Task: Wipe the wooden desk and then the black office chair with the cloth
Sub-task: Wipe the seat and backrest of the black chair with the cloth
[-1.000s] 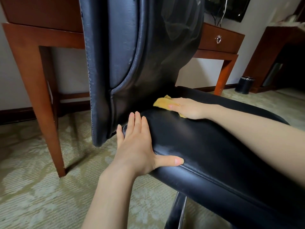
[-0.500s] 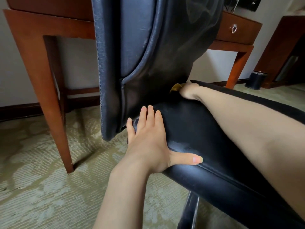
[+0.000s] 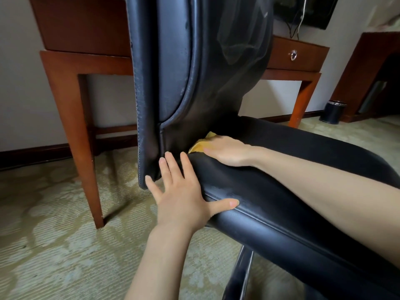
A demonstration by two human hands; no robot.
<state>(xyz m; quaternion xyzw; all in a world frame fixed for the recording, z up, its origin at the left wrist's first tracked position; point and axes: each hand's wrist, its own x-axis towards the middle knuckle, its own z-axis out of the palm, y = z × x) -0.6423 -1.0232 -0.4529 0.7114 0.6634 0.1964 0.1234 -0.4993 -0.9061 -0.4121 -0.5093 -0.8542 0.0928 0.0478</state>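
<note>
from my feed i am looking down low at the black office chair (image 3: 281, 180), with its backrest (image 3: 173, 61) rising upright in the middle of the view and its seat (image 3: 270, 208) running off to the lower right. the right grip (image 3: 227, 151) reaches across the seat top and presses the yellow cloth (image 3: 198, 145) into the crease where seat meets backrest. its fingers look laid out flat over the cloth rather than curled round it (that part is blurred, so i read it loosely), and a corner of cloth pokes out on either side of them.

the left grip (image 3: 184, 191) is spread wide apart and holds nothing. its palm rests against the near edge of the seat, the fingertips reach up to the bottom corner of the backrest, and the thumb lies along the seam on the seat's side.

the wooden surface (image 3: 86, 29) stands behind the chair against the pale wall, one leg (image 3: 73, 131) coming down to the patterned carpet (image 3: 43, 234) on the left. on its right end i can see a drawer (image 3: 303, 54) with a round metal knob (image 3: 293, 55). a small dark bin (image 3: 335, 111) with a shiny rim sits on the floor beyond the far leg, near a second wooden cabinet (image 3: 357, 72). a dark screen (image 3: 309, 9) hangs on the wall above with cables trailing down. under the seat a chrome post (image 3: 240, 276) shows at the bottom edge
</note>
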